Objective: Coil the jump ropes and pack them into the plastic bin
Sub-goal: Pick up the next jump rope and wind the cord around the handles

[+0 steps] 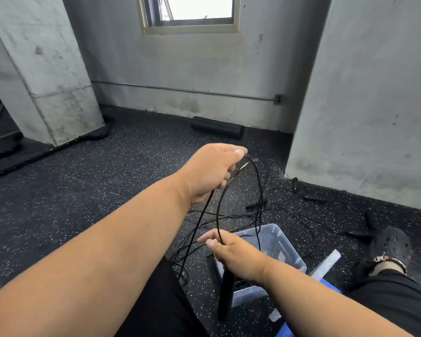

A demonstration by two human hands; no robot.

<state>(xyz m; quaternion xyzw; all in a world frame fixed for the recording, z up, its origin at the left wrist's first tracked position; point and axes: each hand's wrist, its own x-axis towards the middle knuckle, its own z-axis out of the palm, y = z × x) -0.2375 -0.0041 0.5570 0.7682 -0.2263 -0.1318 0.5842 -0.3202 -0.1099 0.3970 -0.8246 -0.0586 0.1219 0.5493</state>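
My left hand is raised over the floor and grips loops of a thin black jump rope, which arches off its fingertips. Lower down, my right hand pinches the same rope between thumb and fingers, and a black handle hangs below the palm. The clear plastic bin stands on the floor right behind my right hand, with part of the rope falling into it. More black ropes and handles lie tangled on the floor beyond the bin.
A blue lid or crate lies beside the bin at lower right. My leg and black shoe are on the right. A black foam roller lies by the far wall. Concrete pillars stand left and right on the speckled rubber floor.
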